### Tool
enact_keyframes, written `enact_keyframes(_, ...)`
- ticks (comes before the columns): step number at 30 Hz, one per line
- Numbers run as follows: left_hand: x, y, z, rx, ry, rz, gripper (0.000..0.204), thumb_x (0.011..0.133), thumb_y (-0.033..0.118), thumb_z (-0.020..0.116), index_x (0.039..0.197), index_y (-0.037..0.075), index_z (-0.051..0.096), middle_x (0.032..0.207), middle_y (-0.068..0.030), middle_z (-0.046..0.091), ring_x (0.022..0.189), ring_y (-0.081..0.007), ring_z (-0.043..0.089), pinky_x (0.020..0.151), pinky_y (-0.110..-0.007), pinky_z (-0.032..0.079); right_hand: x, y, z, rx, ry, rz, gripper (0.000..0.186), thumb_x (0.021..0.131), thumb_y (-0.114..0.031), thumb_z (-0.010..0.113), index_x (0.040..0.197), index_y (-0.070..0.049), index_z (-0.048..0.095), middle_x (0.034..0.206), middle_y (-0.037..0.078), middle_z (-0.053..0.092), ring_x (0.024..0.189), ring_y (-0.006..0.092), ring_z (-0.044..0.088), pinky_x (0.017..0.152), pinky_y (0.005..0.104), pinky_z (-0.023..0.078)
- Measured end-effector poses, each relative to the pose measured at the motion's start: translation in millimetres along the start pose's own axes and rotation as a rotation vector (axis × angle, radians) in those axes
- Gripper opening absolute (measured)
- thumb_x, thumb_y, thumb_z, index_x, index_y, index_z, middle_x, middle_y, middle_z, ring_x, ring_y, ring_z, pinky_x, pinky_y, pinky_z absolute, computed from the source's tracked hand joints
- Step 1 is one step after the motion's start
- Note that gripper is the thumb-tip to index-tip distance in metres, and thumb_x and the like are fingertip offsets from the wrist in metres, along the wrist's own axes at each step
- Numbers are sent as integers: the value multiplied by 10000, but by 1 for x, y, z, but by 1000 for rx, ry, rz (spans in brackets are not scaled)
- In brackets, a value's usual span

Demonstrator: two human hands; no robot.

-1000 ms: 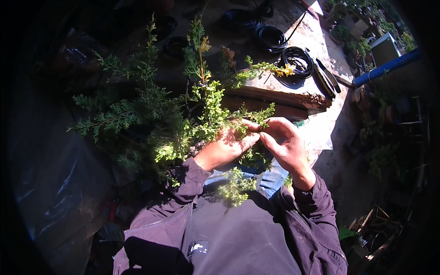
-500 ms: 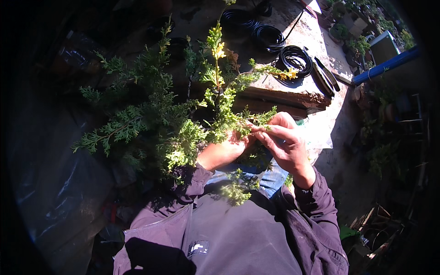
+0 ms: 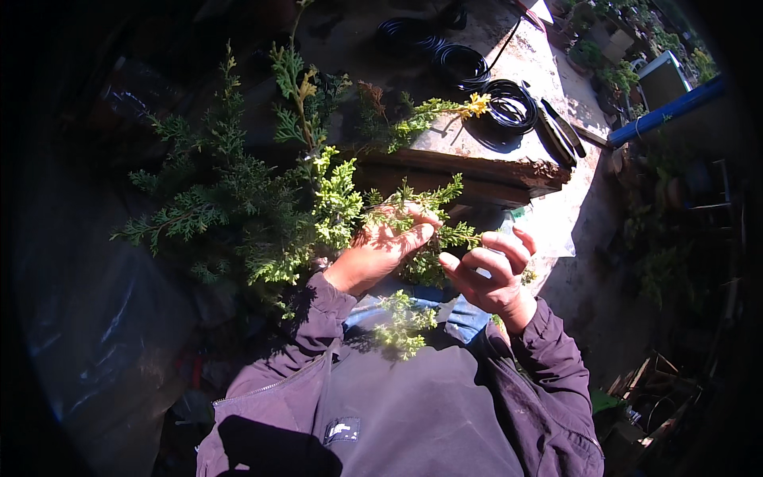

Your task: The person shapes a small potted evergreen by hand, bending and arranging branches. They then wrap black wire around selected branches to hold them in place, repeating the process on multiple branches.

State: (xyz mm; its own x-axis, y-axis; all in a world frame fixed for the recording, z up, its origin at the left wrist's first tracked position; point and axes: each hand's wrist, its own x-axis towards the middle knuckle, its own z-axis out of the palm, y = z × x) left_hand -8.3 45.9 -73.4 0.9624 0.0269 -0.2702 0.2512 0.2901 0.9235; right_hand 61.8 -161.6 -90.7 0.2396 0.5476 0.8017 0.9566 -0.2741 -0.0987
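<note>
The left hand (image 3: 377,253) clamps its fingers on 1 evergreen branch (image 3: 437,198), its long axis pointing right, slightly up; the right hand (image 3: 497,286) curls nearby, fingers apart.

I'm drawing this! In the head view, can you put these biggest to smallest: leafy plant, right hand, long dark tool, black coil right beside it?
1. Leafy plant, biggest by far
2. Right hand
3. Black coil and long dark tool: too alike to rank
</note>
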Motion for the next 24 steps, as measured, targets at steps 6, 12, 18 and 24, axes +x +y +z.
enact_keyframes(6, -1, -3, -1, -65, -59, -93, 354, 972, 31, 636, 1318, 41, 562, 1258, -58, 604, 1088, -124, 618, 946, -267, 517, -1, -11, -12, 103, -113, 276, 359, 653, -160, 835, 997, -241, 773, 889, -48, 576, 873, 183, 532, 837, 388, 361)
enact_keyframes(12, -1, -2, 1, -97, -35, -53, 369, 960, 1, 635, 1317, 43, 551, 1178, -75, 647, 1104, -159, 628, 946, -311, 539, 4, -17, -6, 371, -168, 453, 336, 800, 14, 723, 1132, -16, 683, 962, 136, 643, 844, 291, 588, 751, 379, 463)
enact_keyframes(18, -1, 3, 1, 238, -83, 59, 297, 958, 63, 649, 1250, 62, 593, 1139, -38, 632, 1050, -124, 592, 912, -300, 509, 1, -18, -3, 284, -185, 376, 480, 703, -63, 812, 1169, -82, 701, 955, 64, 629, 843, 256, 566, 787, 384, 438)
enact_keyframes(24, 0, 1, 1, 93, -113, 28, 267, 955, 50, 646, 1219, 53, 608, 1142, -33, 633, 1071, -123, 587, 936, -304, 498, -7, -26, 5, 497, -165, 573, 253, 778, -27, 789, 1018, -31, 711, 1003, 124, 688, 913, 298, 611, 809, 370, 485)
